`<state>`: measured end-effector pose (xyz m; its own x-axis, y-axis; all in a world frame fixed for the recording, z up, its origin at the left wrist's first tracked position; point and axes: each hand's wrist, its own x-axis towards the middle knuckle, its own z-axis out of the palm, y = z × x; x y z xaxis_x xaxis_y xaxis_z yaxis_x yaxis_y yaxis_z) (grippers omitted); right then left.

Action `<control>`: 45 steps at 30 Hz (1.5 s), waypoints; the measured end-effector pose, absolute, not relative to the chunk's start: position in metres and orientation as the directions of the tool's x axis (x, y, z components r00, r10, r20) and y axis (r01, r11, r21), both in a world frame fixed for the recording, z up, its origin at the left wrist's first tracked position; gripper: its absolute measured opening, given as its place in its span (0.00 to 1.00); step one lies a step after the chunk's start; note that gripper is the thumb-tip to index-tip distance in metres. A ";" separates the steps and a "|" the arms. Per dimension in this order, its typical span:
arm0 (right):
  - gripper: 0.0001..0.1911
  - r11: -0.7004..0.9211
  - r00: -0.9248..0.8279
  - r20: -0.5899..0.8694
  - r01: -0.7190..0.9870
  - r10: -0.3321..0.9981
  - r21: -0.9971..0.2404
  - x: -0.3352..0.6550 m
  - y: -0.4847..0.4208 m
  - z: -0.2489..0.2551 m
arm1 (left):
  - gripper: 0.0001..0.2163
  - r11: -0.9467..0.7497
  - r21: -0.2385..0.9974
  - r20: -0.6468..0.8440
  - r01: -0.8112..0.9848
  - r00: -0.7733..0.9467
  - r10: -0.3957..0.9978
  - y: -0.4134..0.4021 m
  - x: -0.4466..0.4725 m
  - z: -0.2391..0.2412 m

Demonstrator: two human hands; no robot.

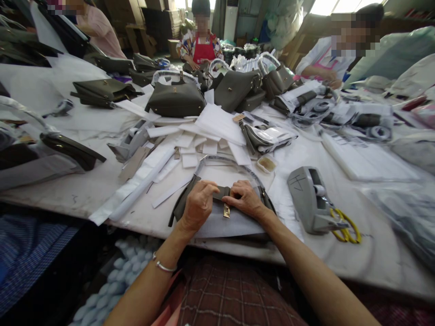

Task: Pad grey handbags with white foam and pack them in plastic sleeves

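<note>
A dark olive handbag [186, 199] lies flat at the table's near edge, partly wrapped in grey-white paper [234, 224], its plastic-covered handle [234, 160] arching away from me. My left hand [199, 203] and my right hand [245, 199] both rest on the bag's top flap, fingers curled and pinching it near the gold clasp [226, 211]. A bracelet circles my left wrist.
A grey tape dispenser [307, 199] with yellow scissors [346, 226] lies to the right. White paper strips [190, 149], more olive handbags [176, 99] and wrapped parts crowd the table. Three other people work at the far side. Foam pieces [112, 280] lie on the floor.
</note>
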<state>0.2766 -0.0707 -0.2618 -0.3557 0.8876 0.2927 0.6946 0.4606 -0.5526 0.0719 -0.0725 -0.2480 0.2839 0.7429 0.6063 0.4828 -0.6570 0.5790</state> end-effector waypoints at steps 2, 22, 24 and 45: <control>0.21 0.465 -0.357 0.298 0.701 0.885 -0.541 0.276 -0.070 -0.263 | 0.14 -0.748 0.572 0.593 0.337 0.459 0.661 -0.079 0.070 -0.244; 0.03 0.407 -0.469 -0.131 0.851 0.873 -0.332 0.280 -0.117 -0.199 | 0.20 -0.657 0.657 0.173 0.369 0.775 0.608 -0.118 0.047 -0.233; 0.06 0.385 -0.441 -0.146 0.872 0.885 -0.302 0.277 -0.134 -0.203 | 0.19 -0.664 0.637 0.155 0.391 0.779 0.608 -0.119 0.047 -0.229; 0.05 0.221 -0.297 -0.036 0.780 0.954 -0.586 0.280 -0.145 -0.233 | 0.23 -0.795 0.302 0.116 0.526 0.808 0.578 -0.130 0.062 -0.239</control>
<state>0.2802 -0.1453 -0.2334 -0.2974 0.9541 -0.0362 0.7796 0.2208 -0.5860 0.0624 -0.1302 -0.2393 0.8077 0.5781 0.1158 0.5257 -0.7951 0.3023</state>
